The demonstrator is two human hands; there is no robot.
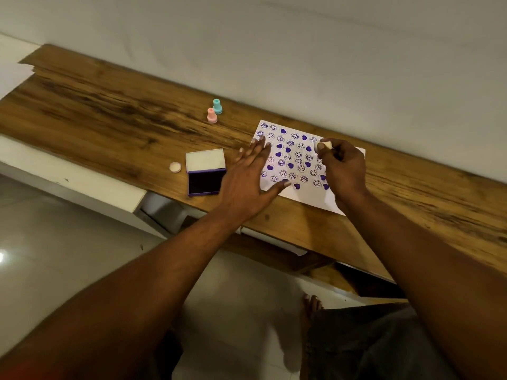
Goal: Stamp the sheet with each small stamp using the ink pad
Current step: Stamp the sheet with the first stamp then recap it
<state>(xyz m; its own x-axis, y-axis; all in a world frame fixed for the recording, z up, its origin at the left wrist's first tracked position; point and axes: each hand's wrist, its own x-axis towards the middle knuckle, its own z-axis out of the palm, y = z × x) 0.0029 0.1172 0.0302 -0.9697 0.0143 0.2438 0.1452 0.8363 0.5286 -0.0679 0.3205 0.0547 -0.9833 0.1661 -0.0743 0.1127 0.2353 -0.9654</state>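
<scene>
A white sheet [290,149] covered with several purple smiley and heart prints lies on the wooden table [115,116]. My left hand [247,174] rests flat with spread fingers on the sheet's left edge. My right hand [343,165] hovers over the sheet's right part, pinching a small cream stamp [323,145] between its fingertips. An open ink pad [204,179] with a dark purple pad and a white lid lies left of the sheet. A pink stamp [211,115] and a teal stamp [217,106] stand upright further back.
A round pinkish cap [175,167] lies just left of the ink pad. A grey wall runs behind the table. White drawers [82,185] sit under the table's front edge, and my bare foot [310,305] stands on the tiled floor.
</scene>
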